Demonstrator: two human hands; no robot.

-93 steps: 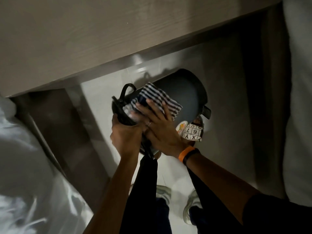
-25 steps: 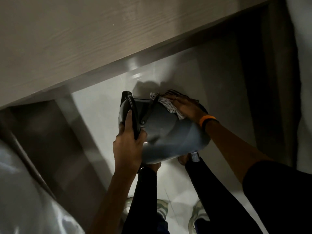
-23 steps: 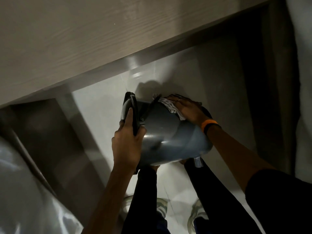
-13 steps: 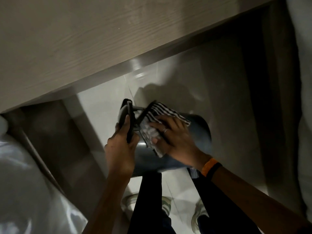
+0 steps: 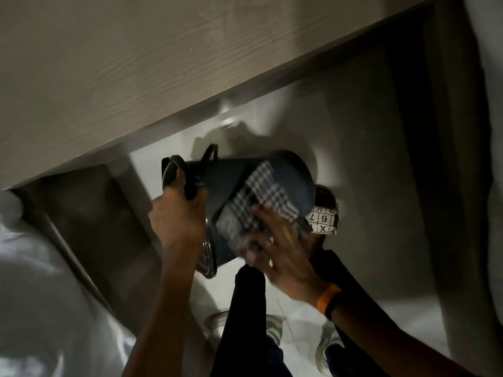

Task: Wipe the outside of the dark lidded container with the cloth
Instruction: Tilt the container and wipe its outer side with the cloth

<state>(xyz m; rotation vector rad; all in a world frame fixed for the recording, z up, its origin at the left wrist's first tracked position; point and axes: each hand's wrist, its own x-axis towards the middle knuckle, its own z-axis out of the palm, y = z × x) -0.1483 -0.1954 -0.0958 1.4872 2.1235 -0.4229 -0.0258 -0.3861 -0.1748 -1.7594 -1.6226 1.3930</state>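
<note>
The dark lidded container, a round grey bin with a thin wire handle, lies tipped on its side in the air above the floor. My left hand grips its lid end at the left. A checked cloth is spread over the near side of the bin's wall. My right hand, with a ring and an orange wristband, presses flat on the cloth's lower part. The hand and cloth are blurred.
A wooden surface fills the upper left. Pale glossy floor tiles lie below the bin. A patterned item with letters and digits sits by the bin's base. White bedding is at the left, my shoes below.
My right hand has slid the cloth from the far side of the bin round to its near side and down toward the base. The bin has turned in my left hand.
</note>
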